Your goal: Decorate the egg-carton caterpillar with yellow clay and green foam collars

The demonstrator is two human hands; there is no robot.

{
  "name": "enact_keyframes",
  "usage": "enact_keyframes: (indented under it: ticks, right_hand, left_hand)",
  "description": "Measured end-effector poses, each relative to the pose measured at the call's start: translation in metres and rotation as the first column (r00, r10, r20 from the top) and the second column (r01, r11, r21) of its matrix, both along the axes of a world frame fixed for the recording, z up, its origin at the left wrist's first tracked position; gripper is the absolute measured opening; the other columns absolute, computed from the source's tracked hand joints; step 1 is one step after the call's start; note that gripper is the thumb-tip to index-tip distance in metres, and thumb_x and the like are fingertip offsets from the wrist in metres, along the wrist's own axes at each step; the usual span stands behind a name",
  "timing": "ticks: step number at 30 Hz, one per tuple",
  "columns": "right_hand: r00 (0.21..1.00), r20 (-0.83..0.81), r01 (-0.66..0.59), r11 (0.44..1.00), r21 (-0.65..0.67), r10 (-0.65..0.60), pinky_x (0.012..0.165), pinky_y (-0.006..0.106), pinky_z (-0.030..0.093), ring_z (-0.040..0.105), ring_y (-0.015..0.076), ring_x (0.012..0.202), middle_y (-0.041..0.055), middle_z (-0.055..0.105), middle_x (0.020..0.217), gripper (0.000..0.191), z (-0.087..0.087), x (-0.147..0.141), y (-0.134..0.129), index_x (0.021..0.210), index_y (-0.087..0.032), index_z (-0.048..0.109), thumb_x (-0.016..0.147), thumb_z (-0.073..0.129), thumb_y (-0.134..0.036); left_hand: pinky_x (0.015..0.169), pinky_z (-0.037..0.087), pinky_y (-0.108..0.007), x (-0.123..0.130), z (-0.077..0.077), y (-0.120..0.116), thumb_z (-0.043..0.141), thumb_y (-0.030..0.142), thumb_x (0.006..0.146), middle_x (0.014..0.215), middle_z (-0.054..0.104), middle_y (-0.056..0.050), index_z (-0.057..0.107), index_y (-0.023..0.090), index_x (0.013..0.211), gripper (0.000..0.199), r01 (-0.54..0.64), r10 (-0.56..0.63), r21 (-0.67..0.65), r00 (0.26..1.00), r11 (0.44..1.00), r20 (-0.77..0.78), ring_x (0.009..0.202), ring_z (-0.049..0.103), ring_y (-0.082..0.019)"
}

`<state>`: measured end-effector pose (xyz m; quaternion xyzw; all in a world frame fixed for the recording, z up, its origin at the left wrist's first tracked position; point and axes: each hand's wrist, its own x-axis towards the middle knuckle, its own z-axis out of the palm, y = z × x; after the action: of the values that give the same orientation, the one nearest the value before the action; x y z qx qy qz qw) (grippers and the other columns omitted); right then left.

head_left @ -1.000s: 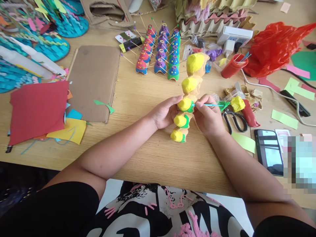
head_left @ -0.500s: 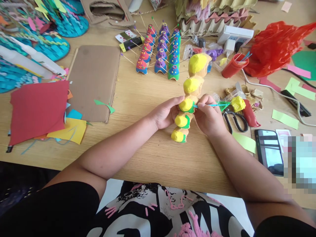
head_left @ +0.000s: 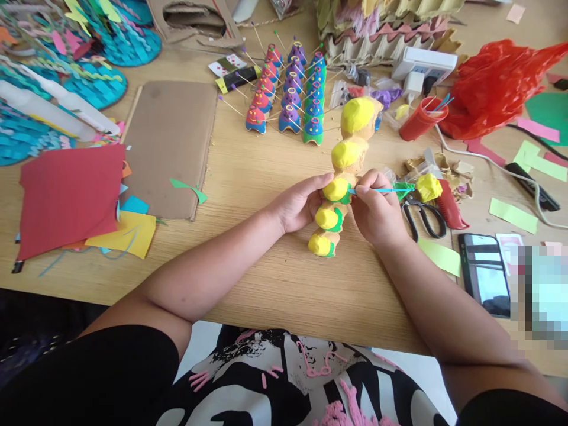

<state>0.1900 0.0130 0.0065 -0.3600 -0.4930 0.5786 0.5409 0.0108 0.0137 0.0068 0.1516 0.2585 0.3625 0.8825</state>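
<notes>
A strip of several joined carton cups (head_left: pixel 347 153) with yellow tops runs away from me, and its three nearest cups carry green on their right sides. My left hand (head_left: pixel 304 204) grips the strip from the left at the third cup from the near end, thumb on top. Between the fingers of my right hand (head_left: pixel 376 207) is a thin blue stick (head_left: pixel 386 190), its left tip touching the green area of that same cup. Part of the strip's right edge is hidden behind my right fingers.
Three rows of painted cups (head_left: pixel 290 97) with sticks stand behind. Scissors (head_left: pixel 423 216), a yellow lump (head_left: pixel 428 187), a red cup (head_left: pixel 422 118) and a phone (head_left: pixel 485 273) lie right. Cardboard (head_left: pixel 171 142) and red paper (head_left: pixel 71 195) are left.
The whole view has shifted very slightly. Both hands keep their hold, and the stick's tip stays at the same cup.
</notes>
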Motion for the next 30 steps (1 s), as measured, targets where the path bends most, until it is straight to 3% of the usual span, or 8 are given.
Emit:
enact_keyframes:
  ticks: [8,18,30]
  right_hand:
    - [1.0,0.001,0.028,1.0,-0.006,-0.028,0.065,0.032,0.038,0.047,0.0134,0.065,-0.0048,0.052,0.066,0.037,-0.0004,-0.0002,-0.0005,0.071,-0.026,0.053,0.079,0.086,-0.041]
    - [1.0,-0.001,-0.025,0.999,0.029,0.025,0.064,0.033,0.039,0.043,0.0124,0.063,-0.0052,0.046,0.065,0.045,0.0014,0.0008,-0.0011,0.07,-0.025,0.05,0.08,0.086,-0.05]
    - [1.0,-0.014,0.001,1.0,0.016,-0.001,0.063,0.032,0.036,0.041,0.0128,0.062,-0.0058,0.045,0.063,0.044,0.0005,0.0005,-0.0001,0.07,-0.026,0.052,0.077,0.088,-0.051]
  left_hand:
    - [0.065,0.06,-0.031,0.0007,0.006,-0.0007,0.068,0.046,0.097,0.078,0.08,-0.007,0.076,0.018,0.098,0.029,-0.003,0.003,-0.003,1.0,1.0,-0.021,0.063,0.076,-0.021]
    - [0.073,0.063,-0.036,0.0012,-0.0018,0.0003,0.066,0.05,0.097,0.084,0.083,-0.007,0.079,0.02,0.107,0.034,-0.047,0.047,-0.023,0.999,0.999,-0.007,0.07,0.078,-0.023]
    - [0.071,0.063,-0.035,0.0005,0.0022,-0.0001,0.065,0.05,0.098,0.084,0.083,-0.008,0.078,0.019,0.108,0.035,-0.018,0.018,-0.037,1.0,0.999,0.0,0.067,0.078,-0.022]
